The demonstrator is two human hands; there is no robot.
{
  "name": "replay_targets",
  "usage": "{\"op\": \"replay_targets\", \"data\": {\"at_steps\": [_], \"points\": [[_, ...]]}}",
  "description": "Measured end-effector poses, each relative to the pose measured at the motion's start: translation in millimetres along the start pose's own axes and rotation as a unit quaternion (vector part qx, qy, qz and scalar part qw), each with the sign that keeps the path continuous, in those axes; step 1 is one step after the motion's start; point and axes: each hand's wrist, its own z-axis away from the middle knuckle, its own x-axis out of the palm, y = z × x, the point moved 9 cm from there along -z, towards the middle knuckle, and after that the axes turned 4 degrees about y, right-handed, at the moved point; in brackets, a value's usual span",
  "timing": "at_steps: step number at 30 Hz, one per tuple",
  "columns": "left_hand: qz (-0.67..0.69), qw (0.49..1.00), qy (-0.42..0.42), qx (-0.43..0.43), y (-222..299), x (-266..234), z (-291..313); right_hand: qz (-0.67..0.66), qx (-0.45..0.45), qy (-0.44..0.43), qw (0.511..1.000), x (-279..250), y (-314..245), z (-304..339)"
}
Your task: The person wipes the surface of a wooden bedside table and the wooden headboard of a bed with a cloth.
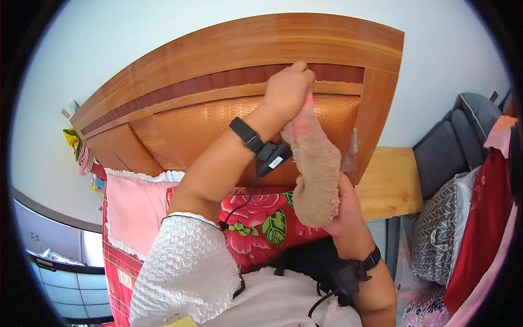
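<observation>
A fuzzy brown and pink sock (pixel 316 169) hangs stretched between my two hands in front of the headboard. Its pink upper end is pinched in the closed fingers of my left hand (pixel 289 90), which is raised above the right. My right hand (pixel 347 210) grips the brown lower part from behind and the right side, the sock hiding most of its fingers. Loose fibres show on the sock's surface, perhaps its inner side. A black strap with a small device (pixel 272 159) is on my left wrist, another (pixel 348 275) on my right.
Beyond my hands stands a wooden headboard (pixel 376 109) with padded brown panels. Below lie a red flowered cloth (pixel 253 248) and a pink pillow (pixel 141 204) with white frills. On the right are a wooden surface (pixel 387 182), dark grey cushions (pixel 447 152) and a patterned grey cushion (pixel 436 240).
</observation>
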Motion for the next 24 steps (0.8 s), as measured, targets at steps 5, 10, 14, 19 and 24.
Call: {"op": "replay_targets", "data": {"at_steps": [5, 10, 14, 19, 24], "points": [[-0.076, 0.996, -0.053, 0.010, 5, 2, 5, -0.020, -0.018, 0.055, 0.998, 3, 0, 5], [-0.077, 0.996, -0.040, 0.016, -9, -9, 19, 0.010, 0.009, 0.044, 0.999, 8, 10, -7], [-0.109, 0.991, -0.050, -0.057, -48, -48, 41, 0.011, 0.041, 0.030, 0.999, 12, 24, -18], [-0.151, 0.983, -0.007, -0.101, -89, -82, 69, 0.005, 0.095, 0.025, 0.995, 26, 37, -30], [-0.133, 0.989, 0.012, -0.063, -87, -81, 67, -0.004, 0.091, -0.032, 0.995, 32, 36, -30]]}}
